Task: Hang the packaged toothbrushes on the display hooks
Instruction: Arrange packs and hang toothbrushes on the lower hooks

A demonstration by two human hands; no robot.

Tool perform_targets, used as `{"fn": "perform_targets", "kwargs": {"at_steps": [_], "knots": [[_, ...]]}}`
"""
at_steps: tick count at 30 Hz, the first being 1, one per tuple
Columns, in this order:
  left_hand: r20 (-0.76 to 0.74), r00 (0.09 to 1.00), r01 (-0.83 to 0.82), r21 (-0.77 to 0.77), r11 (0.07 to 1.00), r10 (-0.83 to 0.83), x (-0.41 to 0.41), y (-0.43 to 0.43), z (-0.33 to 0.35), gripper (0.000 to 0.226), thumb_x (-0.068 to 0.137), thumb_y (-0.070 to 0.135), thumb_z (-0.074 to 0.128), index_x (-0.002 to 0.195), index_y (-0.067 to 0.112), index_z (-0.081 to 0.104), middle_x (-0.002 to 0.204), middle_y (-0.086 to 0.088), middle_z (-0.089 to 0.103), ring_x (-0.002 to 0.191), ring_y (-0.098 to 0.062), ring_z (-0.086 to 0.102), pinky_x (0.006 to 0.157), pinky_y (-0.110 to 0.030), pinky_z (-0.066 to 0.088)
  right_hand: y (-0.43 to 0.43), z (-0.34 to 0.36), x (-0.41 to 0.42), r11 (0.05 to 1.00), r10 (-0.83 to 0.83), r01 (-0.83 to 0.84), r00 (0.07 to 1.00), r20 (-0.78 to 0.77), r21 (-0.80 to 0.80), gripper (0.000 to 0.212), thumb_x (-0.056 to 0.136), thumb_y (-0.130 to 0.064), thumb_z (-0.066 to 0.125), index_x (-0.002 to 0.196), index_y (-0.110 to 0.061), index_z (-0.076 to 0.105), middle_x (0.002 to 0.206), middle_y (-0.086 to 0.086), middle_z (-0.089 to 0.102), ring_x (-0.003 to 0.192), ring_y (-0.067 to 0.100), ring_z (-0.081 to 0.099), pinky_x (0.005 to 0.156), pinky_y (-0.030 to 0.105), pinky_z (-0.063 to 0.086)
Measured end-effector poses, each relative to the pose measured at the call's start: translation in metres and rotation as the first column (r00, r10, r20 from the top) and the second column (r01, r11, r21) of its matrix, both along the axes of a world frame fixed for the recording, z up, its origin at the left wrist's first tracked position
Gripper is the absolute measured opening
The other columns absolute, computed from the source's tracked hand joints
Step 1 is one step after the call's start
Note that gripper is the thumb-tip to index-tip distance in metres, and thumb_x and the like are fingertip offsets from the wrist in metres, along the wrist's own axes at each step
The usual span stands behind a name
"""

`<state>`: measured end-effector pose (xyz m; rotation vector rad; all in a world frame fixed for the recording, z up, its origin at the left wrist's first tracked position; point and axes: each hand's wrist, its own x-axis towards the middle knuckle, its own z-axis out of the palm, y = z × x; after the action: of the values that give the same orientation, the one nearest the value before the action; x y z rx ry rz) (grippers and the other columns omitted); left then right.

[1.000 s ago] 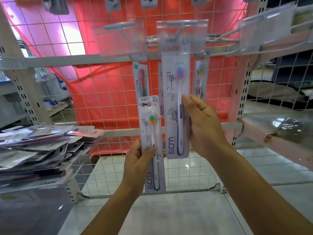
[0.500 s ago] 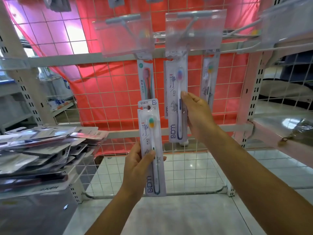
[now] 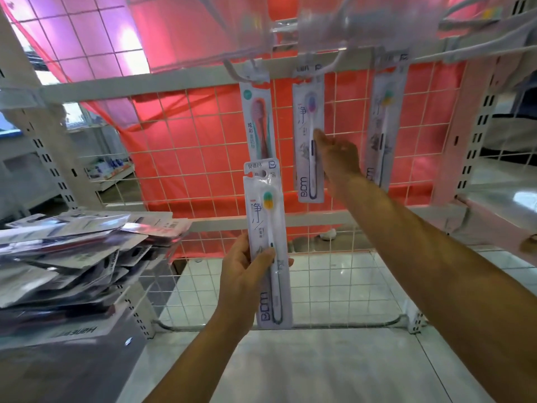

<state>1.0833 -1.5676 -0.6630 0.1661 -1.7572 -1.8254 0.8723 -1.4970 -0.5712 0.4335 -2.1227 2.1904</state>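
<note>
change: purple-bristle pack (image 3: 308, 135) sits further back on hook (image 3: 334, 63) than a second ago; hung.
right hand (image 3: 338, 157): fingers straight, touching it, holding nothing.
left hand (image 3: 247, 274): grips next pack (image 3: 268, 228), 7 o'clock of hung one.

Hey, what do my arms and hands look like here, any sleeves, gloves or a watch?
Nothing worn shows. The left hand and right hand are gloveless, wrists without watch or bracelet. The left forearm and right forearm are bare to the frame edge, no sleeve in view. The right hand is too blurred to rule out a ring.
</note>
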Motion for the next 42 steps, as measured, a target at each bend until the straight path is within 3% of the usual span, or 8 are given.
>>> {"fn": "perform_targets", "kwargs": {"at_steps": [5,8,11,17,20,23,29,42], "knots": [[0.02,1.0,-0.015,-0.001,1.0,0.015,-0.007,0.007,0.002,0.019,0.096,0.004,0.049,0.11,0.012,0.06,0.078,0.005,0.069,0.07,-0.012,0.069,0.061,-0.023,0.055,0.005,-0.003,0.0,0.982,-0.076,0.073,0.997,0.011,0.173,0.04,0.094,-0.047,0.047,0.066,-0.017,0.048,0.082,0.01,0.058,0.076,0.023,0.055,0.073,0.038,0.05],[0.019,0.999,-0.048,0.019,0.999,0.048,-0.01,0.01,0.002,0.019,0.098,0.009,0.048,0.1,0.016,0.066,0.084,-0.002,0.067,0.075,-0.015,0.066,0.064,-0.024,0.055,0.021,-0.025,0.017,0.997,-0.077,0.077,0.997,0.001,0.017,0.02,0.095,-0.02,0.05,0.075,-0.017,0.05,0.077,0.001,0.049,0.075,0.018,0.048,0.064,0.027,0.042],[0.011,0.999,-0.038,0.009,0.999,0.038,-0.012,0.015,0.004,0.021,0.099,0.012,0.047,0.1,0.018,0.067,0.09,-0.008,0.067,0.08,-0.02,0.065,0.071,-0.032,0.057,0.041,-0.044,0.047,1.0,-0.016,0.016,1.0,0.018,-0.014,0.02,0.094,-0.011,0.048,0.076,-0.017,0.055,0.079,0.005,0.056,0.079,0.02,0.052,0.073,0.037,0.046],[0.006,1.0,-0.024,0.0,1.0,0.024,-0.012,0.027,0.006,0.02,0.099,0.016,0.049,0.099,0.017,0.069,0.088,-0.008,0.068,0.081,-0.023,0.064,0.075,-0.037,0.057,0.06,-0.054,0.104,0.979,0.175,-0.163,0.98,0.091,-0.125,0.019,0.099,-0.015,0.048,0.09,-0.009,0.063,0.08,0.005,0.067,0.072,0.014,0.062,0.067,0.024,0.053],[-0.001,1.0,-0.024,-0.014,1.0,0.024,-0.01,0.033,0.008,0.021,0.099,0.017,0.049,0.104,0.017,0.069,0.092,-0.007,0.07,0.082,-0.021,0.066,0.074,-0.034,0.057,0.064,-0.056,0.123,0.956,0.27,-0.255,0.959,0.09,-0.147,0.024,0.1,-0.018,0.048,0.097,-0.004,0.067,0.091,0.013,0.071,0.078,0.024,0.067,0.074,0.033,0.057],[-0.011,0.999,-0.032,-0.028,0.999,0.031,-0.008,0.038,0.011,0.021,0.099,0.018,0.05,0.101,0.025,0.07,0.094,-0.006,0.073,0.083,-0.022,0.068,0.074,-0.033,0.058,0.069,-0.056,0.137,0.925,0.363,-0.353,0.93,0.05,-0.137,0.027,0.1,-0.02,0.047,0.102,-0.007,0.07,0.093,0.01,0.074,0.081,0.02,0.07,0.069,0.027,0.059],[-0.011,0.999,-0.035,-0.033,0.999,0.034,-0.003,0.043,0.016,0.02,0.099,0.018,0.051,0.103,0.023,0.07,0.094,-0.006,0.072,0.086,-0.023,0.069,0.077,-0.035,0.058,0.082,-0.055,0.147,0.908,0.411,-0.406,0.911,0.026,-0.108,0.026,0.1,-0.023,0.046,0.104,-0.014,0.07,0.098,0.011,0.073,0.09,0.023,0.07,0.083,0.036,0.058],[-0.032,0.999,0.006,-0.097,0.995,-0.009,-0.004,0.061,0.023,0.018,0.098,0.019,0.051,0.097,0.018,0.069,0.085,0.003,0.073,0.08,-0.019,0.071,0.072,-0.032,0.059,0.109,-0.051,0.148,0.927,0.363,-0.363,0.932,-0.014,-0.097,0.025,0.1,-0.025,0.046,0.099,-0.023,0.071,0.095,0.005,0.074,0.089,0.023,0.07,0.08,0.04,0.058]]}}
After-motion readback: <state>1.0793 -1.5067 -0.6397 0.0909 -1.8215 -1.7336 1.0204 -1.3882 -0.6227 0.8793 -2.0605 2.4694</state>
